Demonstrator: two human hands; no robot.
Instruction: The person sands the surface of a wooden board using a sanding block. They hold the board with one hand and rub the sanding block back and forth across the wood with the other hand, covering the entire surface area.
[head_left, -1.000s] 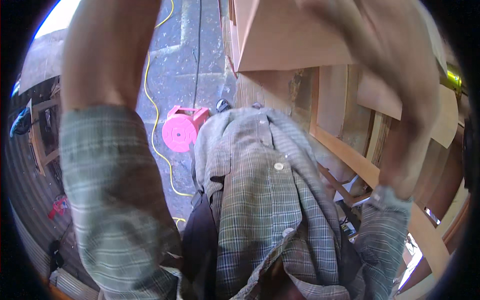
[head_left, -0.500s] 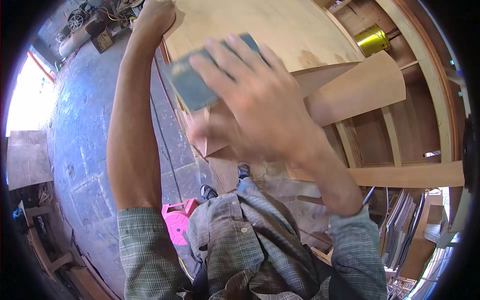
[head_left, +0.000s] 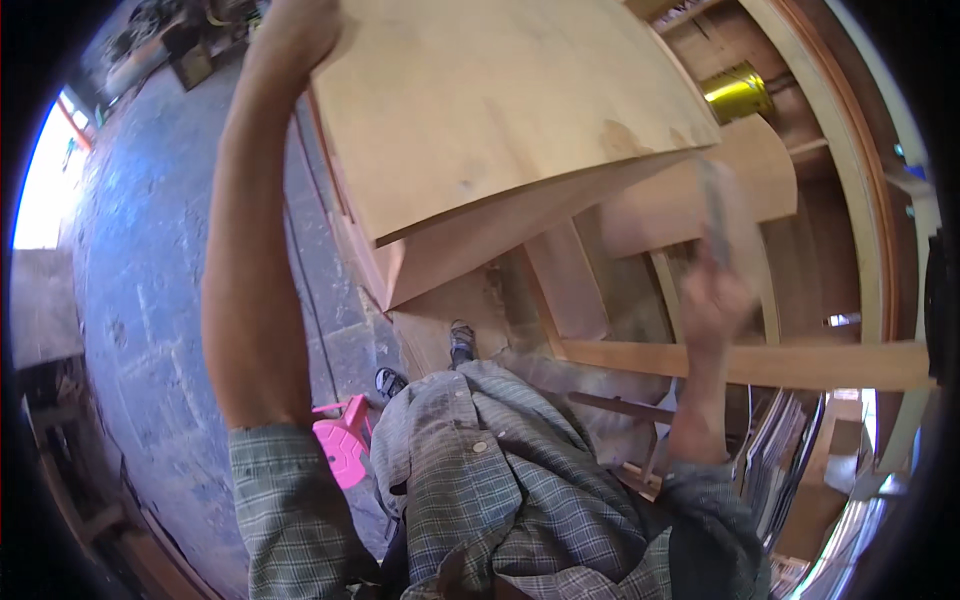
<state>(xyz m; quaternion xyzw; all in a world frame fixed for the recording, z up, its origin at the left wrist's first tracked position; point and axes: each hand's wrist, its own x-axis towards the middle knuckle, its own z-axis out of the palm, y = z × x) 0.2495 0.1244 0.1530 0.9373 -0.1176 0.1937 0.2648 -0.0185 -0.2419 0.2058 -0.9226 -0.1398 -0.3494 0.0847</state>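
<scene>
Wood in a pale tan makes up the broad top panel at the upper middle of the view, its near edge bowed by the lens, with a pinkish-brown side board dropping away beneath it. The left hand rests at the panel's upper left edge; its fingers are blurred and partly out of the picture, so I cannot tell whether they grip or lie spread. Off to the panel's near right corner, the right hand is closed around the lower end of a flat grey block, which stands up edge-on from the fingers, smeared by motion and apart from the panel's top face. Behind the block lies a curved tan sheet, and a shiny yellow can sits just beyond that, among wooden framing. A long wooden rail passes behind the right wrist. Lower left, a pink stool stands on the worn blue-grey floor, near the person's sandals and checked shirt.
</scene>
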